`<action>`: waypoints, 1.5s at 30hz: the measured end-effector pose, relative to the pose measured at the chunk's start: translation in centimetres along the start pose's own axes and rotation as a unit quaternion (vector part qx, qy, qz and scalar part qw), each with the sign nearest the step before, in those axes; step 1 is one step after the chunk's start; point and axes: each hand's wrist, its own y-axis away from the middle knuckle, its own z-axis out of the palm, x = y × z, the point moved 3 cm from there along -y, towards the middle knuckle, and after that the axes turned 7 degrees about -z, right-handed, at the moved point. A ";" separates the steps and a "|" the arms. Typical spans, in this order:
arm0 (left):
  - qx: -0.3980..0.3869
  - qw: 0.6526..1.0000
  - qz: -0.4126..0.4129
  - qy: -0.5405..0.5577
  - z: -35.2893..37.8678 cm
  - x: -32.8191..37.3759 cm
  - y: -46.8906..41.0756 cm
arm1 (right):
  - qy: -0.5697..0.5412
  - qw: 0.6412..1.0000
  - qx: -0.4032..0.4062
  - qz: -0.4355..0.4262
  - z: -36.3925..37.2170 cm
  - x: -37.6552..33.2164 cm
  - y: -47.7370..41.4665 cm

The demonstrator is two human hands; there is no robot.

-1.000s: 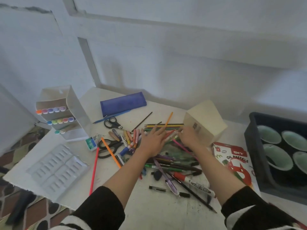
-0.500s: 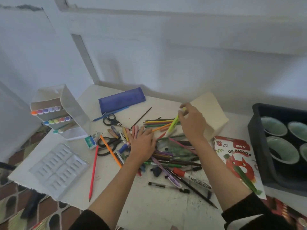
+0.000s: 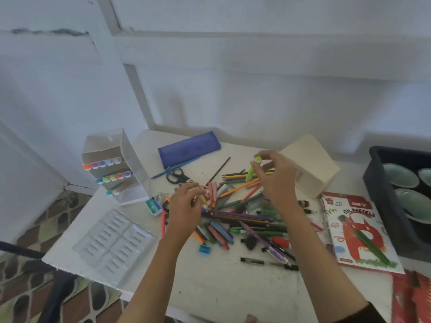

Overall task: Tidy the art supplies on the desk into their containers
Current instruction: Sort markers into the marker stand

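Since half a second ago the right hand has raised the green marker clear of the pile, and the left hand has lifted from flat. Right fingers pinch the marker's cap end; it hangs tilted over the pencils mid-bench. Left fingers curl at the pink crayons; whether they grip cannot be told. A booklet at the right edge reads "DIY OIL PASTELS".

The desk looked matt and scuffed, the insert tray was clear glossy plastic, the oil pastels box was printed cardboard.
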 end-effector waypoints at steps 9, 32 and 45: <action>0.109 0.988 0.113 0.004 -11.8 -0.8 -0.8 | -0.173 0.981 -0.065 0.060 8.7 -7.4 3.5; 0.105 0.987 0.100 -0.066 -19.3 -10.1 -5.5 | -0.017 0.967 -0.254 -0.022 29.7 -10.8 7.3; 0.085 0.988 0.098 -0.089 -18.8 -10.7 -5.6 | 0.071 0.917 -0.377 -0.111 27.1 -11.8 4.8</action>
